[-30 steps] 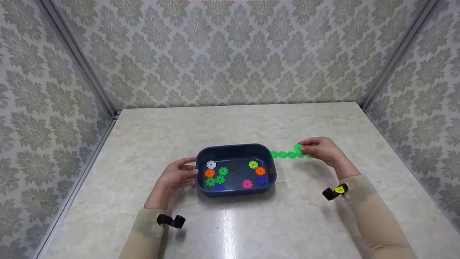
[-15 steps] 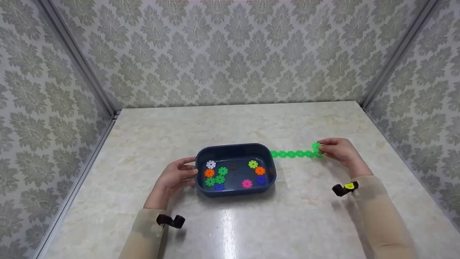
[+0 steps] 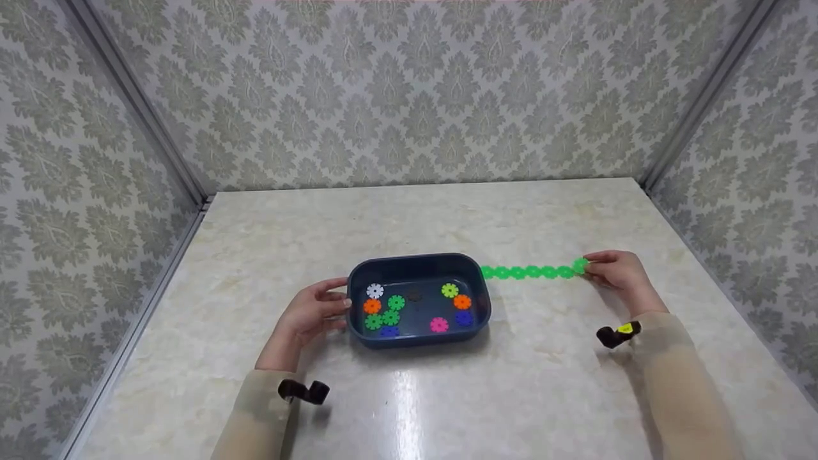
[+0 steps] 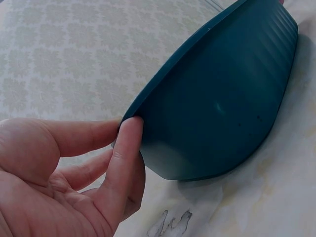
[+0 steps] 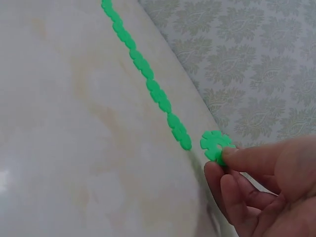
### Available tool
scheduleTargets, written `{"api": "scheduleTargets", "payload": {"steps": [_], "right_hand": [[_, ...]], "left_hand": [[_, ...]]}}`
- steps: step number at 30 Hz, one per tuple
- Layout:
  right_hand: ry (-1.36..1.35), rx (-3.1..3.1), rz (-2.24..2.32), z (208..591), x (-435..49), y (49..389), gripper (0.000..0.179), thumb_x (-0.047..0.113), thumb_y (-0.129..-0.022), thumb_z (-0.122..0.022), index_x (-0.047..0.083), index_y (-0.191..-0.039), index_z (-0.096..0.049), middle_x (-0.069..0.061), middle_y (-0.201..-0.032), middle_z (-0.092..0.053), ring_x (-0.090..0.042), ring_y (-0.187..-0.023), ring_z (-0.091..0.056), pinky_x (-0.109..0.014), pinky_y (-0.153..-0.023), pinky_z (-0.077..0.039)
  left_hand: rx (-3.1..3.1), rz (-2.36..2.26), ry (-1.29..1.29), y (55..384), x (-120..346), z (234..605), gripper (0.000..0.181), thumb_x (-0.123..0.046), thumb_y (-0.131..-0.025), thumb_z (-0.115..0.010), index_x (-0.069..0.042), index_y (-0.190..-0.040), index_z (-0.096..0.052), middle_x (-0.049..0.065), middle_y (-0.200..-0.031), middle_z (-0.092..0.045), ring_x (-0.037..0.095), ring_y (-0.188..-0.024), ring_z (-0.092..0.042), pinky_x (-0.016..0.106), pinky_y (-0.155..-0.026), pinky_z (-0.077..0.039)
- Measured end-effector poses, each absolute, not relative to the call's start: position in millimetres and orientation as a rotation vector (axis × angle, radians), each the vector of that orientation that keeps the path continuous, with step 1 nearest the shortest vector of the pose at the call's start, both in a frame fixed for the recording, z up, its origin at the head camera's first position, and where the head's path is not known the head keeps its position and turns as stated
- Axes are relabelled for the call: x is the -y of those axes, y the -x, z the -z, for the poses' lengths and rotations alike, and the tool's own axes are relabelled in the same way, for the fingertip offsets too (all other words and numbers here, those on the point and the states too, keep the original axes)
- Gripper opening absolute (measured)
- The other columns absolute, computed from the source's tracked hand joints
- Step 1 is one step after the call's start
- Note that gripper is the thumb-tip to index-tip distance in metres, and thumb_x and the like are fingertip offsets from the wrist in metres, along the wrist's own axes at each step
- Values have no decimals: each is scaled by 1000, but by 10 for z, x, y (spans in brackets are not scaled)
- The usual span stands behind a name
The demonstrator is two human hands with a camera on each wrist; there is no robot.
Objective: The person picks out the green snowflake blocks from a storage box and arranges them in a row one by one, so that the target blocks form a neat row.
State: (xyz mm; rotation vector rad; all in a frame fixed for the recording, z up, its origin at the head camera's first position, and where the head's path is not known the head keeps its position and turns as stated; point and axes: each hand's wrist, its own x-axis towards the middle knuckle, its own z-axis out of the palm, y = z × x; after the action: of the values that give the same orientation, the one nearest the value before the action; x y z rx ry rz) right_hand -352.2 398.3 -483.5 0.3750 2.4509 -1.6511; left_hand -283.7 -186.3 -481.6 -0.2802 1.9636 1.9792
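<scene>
My left hand (image 3: 313, 313) holds the left end of the dark blue plastic tub (image 3: 418, 340); in the left wrist view its fingertips are at the rim of the tub (image 4: 217, 98). My right hand (image 3: 617, 271) pinches a bright green notched plastic disc (image 5: 213, 144) between thumb and fingers. Just left of it runs a row of green discs (image 3: 533, 272), laid flat in a straight line from the tub's right side. In the right wrist view the held disc stands tilted up, a small gap from the row's near end; in the head view it overlaps that end.
Loose discs lie inside the tub: white (image 3: 374, 291), orange (image 3: 372, 306), green (image 3: 396, 303), pink (image 3: 439, 324), yellow-green (image 3: 450, 291), blue and a dark one (image 3: 415, 296). The pale marbled table (image 3: 409, 217) is enclosed by patterned walls (image 3: 409, 96).
My right hand has moved right along the row with the green disc, from above the row to its right end, and slightly lower. The left hand and tub have barely moved.
</scene>
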Motion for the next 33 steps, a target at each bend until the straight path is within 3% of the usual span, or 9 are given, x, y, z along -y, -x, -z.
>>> {"api": "scheduleTargets", "payload": {"steps": [5,15,23,29,33], "right_hand": [[-403,-2514,1569,4853,-3974,3540,46,10,-102,-63,-7,-143,-54,12,-93,-65,2,-80,-69,-19,-76,-58],[-408,-2608,1438,4869,-3940,3549,41,10,-101,-63,-8,-138,-59,-9,-113,-67,-3,-82,-66,-20,-74,-58],[-408,-2645,1388,4867,-3951,3541,45,16,-101,-64,-5,-140,-59,-16,-126,-66,-1,-80,-65,-19,-73,-56],[-385,-2623,1374,4779,-3889,3535,46,20,-104,-61,0,-145,-56,-22,-144,-56,-6,-93,-65,-25,-85,-58],[-339,-2617,1376,4703,-3797,3546,48,22,-103,-63,2,-146,-56,-22,-146,-56,2,-91,-64,-29,-92,-57]], "left_hand": [[-1958,-1982,278,2836,1858,4806,59,-1,-97,-68,-9,-152,-48,7,-112,-60,14,-84,-65,29,-68,-61],[-1958,-1990,277,2836,1855,4810,58,1,-96,-68,-9,-150,-50,7,-110,-61,14,-83,-64,29,-67,-61],[-1967,-1984,266,2829,1861,4817,59,0,-96,-68,-9,-151,-49,8,-113,-60,13,-85,-66,29,-69,-61],[-1974,-1977,266,2831,1865,4813,59,-1,-96,-68,-9,-151,-49,8,-114,-60,13,-85,-66,29,-69,-61],[-1970,-1978,264,2834,1864,4814,58,0,-96,-68,-9,-151,-49,8,-113,-60,13,-84,-65,29,-69,-61]]}}
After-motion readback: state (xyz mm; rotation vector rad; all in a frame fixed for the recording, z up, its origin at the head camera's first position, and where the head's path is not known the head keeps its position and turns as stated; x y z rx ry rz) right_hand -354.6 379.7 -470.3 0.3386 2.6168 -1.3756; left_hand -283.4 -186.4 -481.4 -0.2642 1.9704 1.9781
